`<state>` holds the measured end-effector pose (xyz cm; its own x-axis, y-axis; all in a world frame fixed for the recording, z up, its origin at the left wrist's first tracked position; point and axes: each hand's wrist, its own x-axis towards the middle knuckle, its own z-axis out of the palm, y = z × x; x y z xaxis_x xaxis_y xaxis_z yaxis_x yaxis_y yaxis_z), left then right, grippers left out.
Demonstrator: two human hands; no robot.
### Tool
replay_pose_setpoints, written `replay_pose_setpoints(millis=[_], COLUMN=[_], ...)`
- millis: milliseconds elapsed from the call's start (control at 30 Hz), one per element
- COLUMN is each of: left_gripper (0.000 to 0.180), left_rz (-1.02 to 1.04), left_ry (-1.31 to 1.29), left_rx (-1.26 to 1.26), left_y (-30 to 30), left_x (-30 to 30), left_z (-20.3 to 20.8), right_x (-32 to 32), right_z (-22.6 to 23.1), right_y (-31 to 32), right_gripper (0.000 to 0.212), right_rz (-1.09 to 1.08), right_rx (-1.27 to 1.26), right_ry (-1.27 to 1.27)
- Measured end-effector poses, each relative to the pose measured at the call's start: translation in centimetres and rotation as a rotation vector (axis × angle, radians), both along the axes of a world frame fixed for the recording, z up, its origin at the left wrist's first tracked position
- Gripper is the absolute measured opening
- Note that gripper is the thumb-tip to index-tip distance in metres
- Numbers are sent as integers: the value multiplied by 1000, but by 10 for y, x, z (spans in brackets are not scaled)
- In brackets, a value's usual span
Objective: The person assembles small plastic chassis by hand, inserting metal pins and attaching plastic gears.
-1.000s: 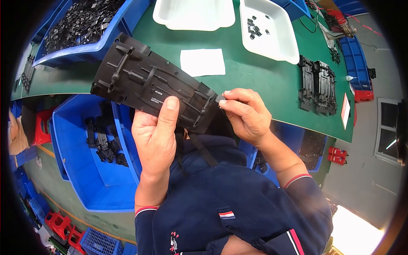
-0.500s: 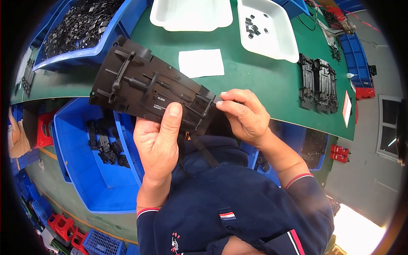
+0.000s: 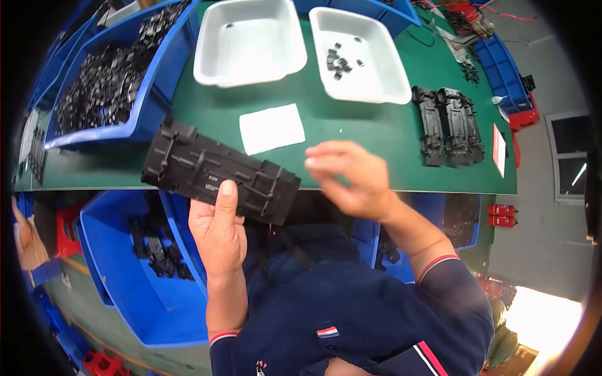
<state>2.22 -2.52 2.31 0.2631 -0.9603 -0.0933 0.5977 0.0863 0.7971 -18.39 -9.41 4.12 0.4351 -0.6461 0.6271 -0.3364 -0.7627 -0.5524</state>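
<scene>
"What's that, left of the middle of the frame?"

"A long black panel (image 3: 213, 166), stiff and matt like moulded plastic, all ribs and raised bars, with a squarish end."

"And how does it sit with the hands?"

"Just above the left hand (image 3: 219, 241), slanting down toward the right. The left has it gripped: thumb flat on the ribbed face, fingers behind. The right hand (image 3: 357, 182) is near the panel's right end but apart from it, half open, fingers loosely bent and a bit blurred."

"What's beyond?"

"The smooth green tabletop (image 3: 370, 144), with a thin white sheet (image 3: 272, 129) in the middle. At right, dark ribbed parts (image 3: 461, 125) lie side by side. Farther, top centre, two glossy white trays; the right tray (image 3: 364, 91) holds little black pieces (image 3: 337, 66)."

"And upper left?"

"A blue plastic bin (image 3: 94, 139), heaped with small black bits (image 3: 113, 84)."
</scene>
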Motion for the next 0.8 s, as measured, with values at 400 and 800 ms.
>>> replay_pose_setpoints(millis=[400,800], left_gripper=[31,27], left_rz=[-102,-106], left_ry=[148,155], left_rx=[49,96], left_y=[-13,-21], left_x=[-5,-2], left_z=[-18,-23], right_x=[-77,-57], right_z=[-17,22], right_y=[-190,-133], right_gripper=[22,17], right_rz=[-611,-296], right_rx=[598,749], right_ry=[482,-167])
